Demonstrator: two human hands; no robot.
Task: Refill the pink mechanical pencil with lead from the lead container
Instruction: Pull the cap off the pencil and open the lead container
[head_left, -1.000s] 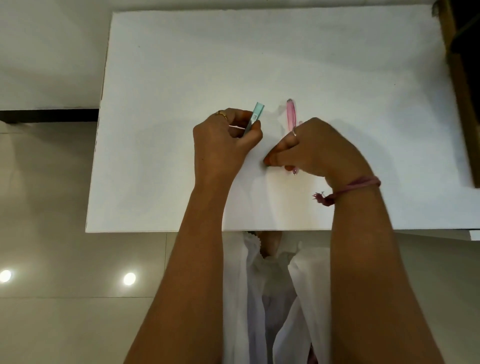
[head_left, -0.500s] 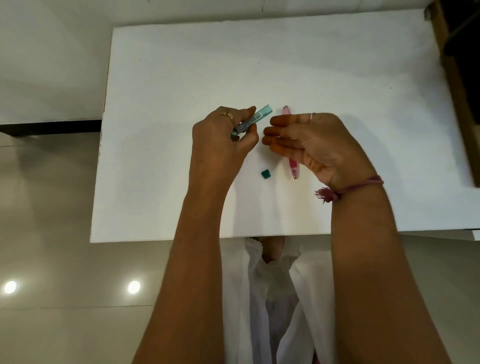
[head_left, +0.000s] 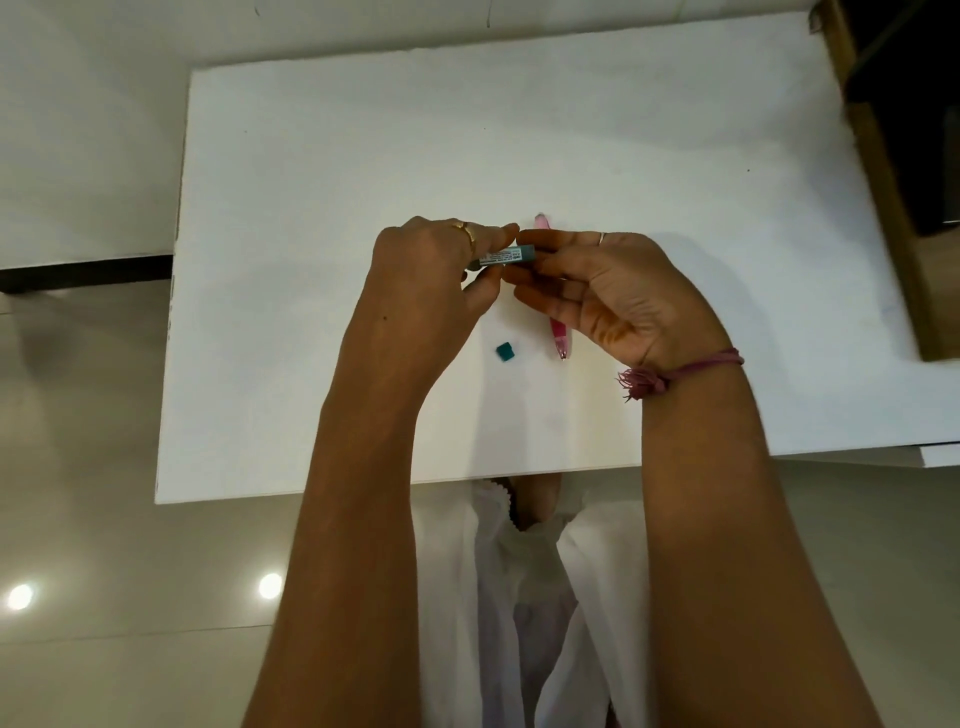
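A white bench (head_left: 623, 130) fills most of our view, set above a glossy pale tiled floor (head_left: 78, 519) that mirrors two round ceiling lights, with a dark wooden frame (head_left: 883, 171) at the far right edge. We see a person in a white garment (head_left: 519, 597) reaching both bare arms over the bench.

The left hand (head_left: 431, 270), a gold ring (head_left: 467, 231) on one finger, grips the teal lead container (head_left: 506, 256) between thumb and fingers, holding it nearly level above the bench with its free end pointing toward the other hand. The right hand (head_left: 613, 291) is turned palm-up with its fingers loosely curled, the fingertips meeting the container's free end; we cannot tell whether they pinch it or only touch it. A thin ring shows on this hand too, and a pink thread bracelet (head_left: 680, 371) with a frayed knot circles the wrist.

The pink mechanical pencil (head_left: 560, 343) lies flat on the bench, running away from us, its middle hidden under the right hand; only its pale far end and its darker near tip show. Neither hand holds it. A small teal cap (head_left: 504, 352) sits on the bench just left of the pencil's near tip, apart from both hands.
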